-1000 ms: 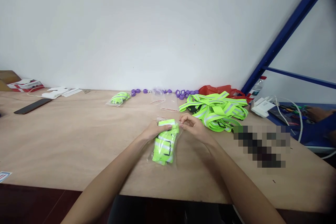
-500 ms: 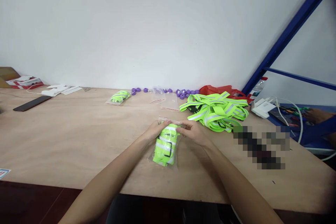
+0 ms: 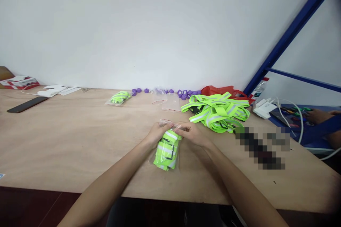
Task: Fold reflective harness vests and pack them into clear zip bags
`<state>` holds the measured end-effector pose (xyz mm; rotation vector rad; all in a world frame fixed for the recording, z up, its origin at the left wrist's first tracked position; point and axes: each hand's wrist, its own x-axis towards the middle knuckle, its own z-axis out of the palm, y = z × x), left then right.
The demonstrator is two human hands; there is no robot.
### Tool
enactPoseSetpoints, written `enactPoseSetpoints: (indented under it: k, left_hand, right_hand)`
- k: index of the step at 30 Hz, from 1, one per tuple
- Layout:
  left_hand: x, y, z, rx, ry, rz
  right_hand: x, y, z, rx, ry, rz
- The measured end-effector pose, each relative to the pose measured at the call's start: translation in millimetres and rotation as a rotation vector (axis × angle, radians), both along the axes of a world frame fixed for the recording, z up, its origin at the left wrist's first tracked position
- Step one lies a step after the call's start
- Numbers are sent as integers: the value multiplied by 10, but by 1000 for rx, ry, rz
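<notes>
A clear zip-lock bag [image 3: 153, 159] lies near the table's front, its red-lined top edge facing the wall. Inside it is a folded neon-green reflective strap [image 3: 165, 152] with silver stripes and a black buckle. My left hand [image 3: 157, 132] pinches the bag's top at the left, thumb on the upper side. On the right, my right hand [image 3: 191, 133] grips the same top edge with thumb and curled fingers. The hands are close together, and part of the bag's opening is hidden under them.
A heap of green reflective straps [image 3: 220, 111] lies at right, before a red plastic bag [image 3: 225, 91]. Purple round pieces [image 3: 188, 94] and flat clear bags [image 3: 172, 103] are by the wall. A filled bag [image 3: 119, 97] lies left. Another person's hand [image 3: 318, 116] shows far right.
My hands have drawn slightly closer together along the bag's top, which now looks more bunched between them. The whole view has shifted a little.
</notes>
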<state>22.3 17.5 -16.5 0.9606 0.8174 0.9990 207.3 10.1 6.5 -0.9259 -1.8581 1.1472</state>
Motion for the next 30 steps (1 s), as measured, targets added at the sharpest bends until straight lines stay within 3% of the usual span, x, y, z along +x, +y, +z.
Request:
enactPoseSetpoints:
  k: [6, 10, 13, 18, 24, 30]
  left_hand:
    - [-13, 10, 23, 32, 43, -43]
    - [-7, -4, 54, 82, -2, -11]
    - [4, -11, 49, 59, 10, 101]
    - [21, 3, 33, 88, 14, 249]
    - [11, 10, 41, 151, 32, 216]
    - [-15, 63, -11, 172, -41, 235]
  right_hand:
    - [19, 31, -54, -8, -48, -50]
    - [-52, 61, -170, 58, 98, -261]
    - [-81, 84, -226, -61, 246, -412]
    - [-54, 85, -214, -306, 340, -327]
    - [-77, 94, -257, -255, 493, -425]
    - [-50, 117, -264, -253, 499, -417]
